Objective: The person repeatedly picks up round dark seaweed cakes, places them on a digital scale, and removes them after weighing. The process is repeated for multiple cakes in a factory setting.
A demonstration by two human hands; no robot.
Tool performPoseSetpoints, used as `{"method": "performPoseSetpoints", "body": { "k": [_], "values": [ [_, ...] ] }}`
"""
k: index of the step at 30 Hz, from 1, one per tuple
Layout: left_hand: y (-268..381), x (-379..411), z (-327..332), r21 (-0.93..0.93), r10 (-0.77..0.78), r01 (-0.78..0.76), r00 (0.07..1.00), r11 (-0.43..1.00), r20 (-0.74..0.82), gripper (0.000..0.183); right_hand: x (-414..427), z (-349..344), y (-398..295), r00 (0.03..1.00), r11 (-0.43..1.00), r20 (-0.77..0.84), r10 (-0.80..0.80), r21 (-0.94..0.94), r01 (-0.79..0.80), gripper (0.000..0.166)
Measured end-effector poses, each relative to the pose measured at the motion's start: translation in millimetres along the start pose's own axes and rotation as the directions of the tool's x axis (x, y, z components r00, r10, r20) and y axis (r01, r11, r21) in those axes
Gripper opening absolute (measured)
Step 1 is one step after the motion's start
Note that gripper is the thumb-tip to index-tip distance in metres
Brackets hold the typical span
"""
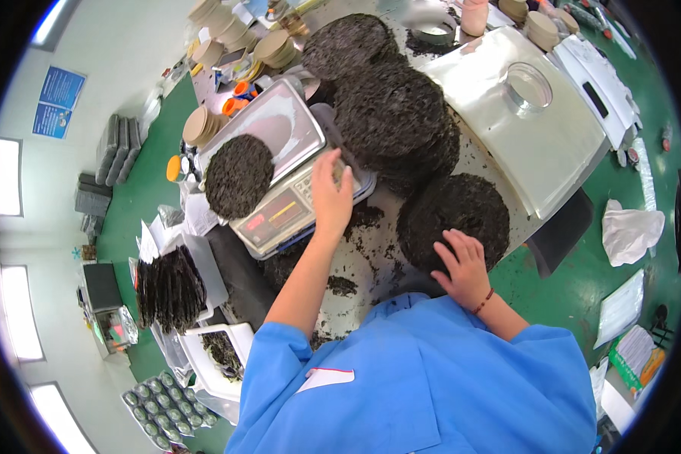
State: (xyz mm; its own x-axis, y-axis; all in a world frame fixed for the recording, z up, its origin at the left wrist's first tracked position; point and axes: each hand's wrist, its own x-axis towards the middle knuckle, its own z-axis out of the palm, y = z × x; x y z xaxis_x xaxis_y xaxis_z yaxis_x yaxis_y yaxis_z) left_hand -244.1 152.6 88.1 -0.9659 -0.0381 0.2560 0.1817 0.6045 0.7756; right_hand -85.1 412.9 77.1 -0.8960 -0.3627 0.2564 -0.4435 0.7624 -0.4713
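My left hand point(333, 196) is over the keypad end of a digital bench scale point(286, 204), fingers apart and nothing held. Its fingertips hide part of the keys. A round dark cake of what looks like dried seaweed point(239, 176) leans over the left edge of the scale's steel pan point(267, 127) and partly covers the display panel. With spread fingers, my right hand point(464, 269) rests on the near edge of another round dark cake point(448, 215). Beyond both hands, a tall stack of similar cakes point(389, 108) stands on the table.
Clear plastic sheets point(545, 153) lie at the right, bearing a clear round ring point(528, 85). Dark crumbs point(340, 285) litter the table. At the left are a bundle of dark sheets point(173, 289) and a white tub point(244, 340) of dark scraps. Round tan discs point(201, 125) stand behind the scale.
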Motion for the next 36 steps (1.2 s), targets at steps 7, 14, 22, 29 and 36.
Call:
{"method": "performPoseSetpoints", "body": {
  "k": [7,14,22,29,36],
  "values": [
    [63,61,23,0.418,0.424,-0.568,0.817,0.709,0.391,0.057,-11,14,22,0.960,0.991,0.262,-0.100,-0.062,0.121,0.075],
    [53,46,59,0.412,0.162,-0.503,0.761,0.760,0.629,0.099,-15,36,49,0.967,0.973,0.230,-0.108,-0.176,0.151,0.055],
    [28,28,86,0.439,0.201,-0.468,0.825,0.767,0.528,0.100,-7,28,76,0.976,0.964,0.185,-0.118,-0.216,0.157,0.046],
    [55,41,117,0.435,0.256,-0.433,0.877,0.790,0.408,0.091,-5,2,134,0.952,0.919,0.239,-0.191,-0.298,0.259,0.048],
    [69,41,129,0.490,0.257,-0.405,0.903,0.772,0.343,0.080,16,-44,190,0.880,0.876,0.387,-0.274,-0.277,0.395,0.055]
  ]
}}
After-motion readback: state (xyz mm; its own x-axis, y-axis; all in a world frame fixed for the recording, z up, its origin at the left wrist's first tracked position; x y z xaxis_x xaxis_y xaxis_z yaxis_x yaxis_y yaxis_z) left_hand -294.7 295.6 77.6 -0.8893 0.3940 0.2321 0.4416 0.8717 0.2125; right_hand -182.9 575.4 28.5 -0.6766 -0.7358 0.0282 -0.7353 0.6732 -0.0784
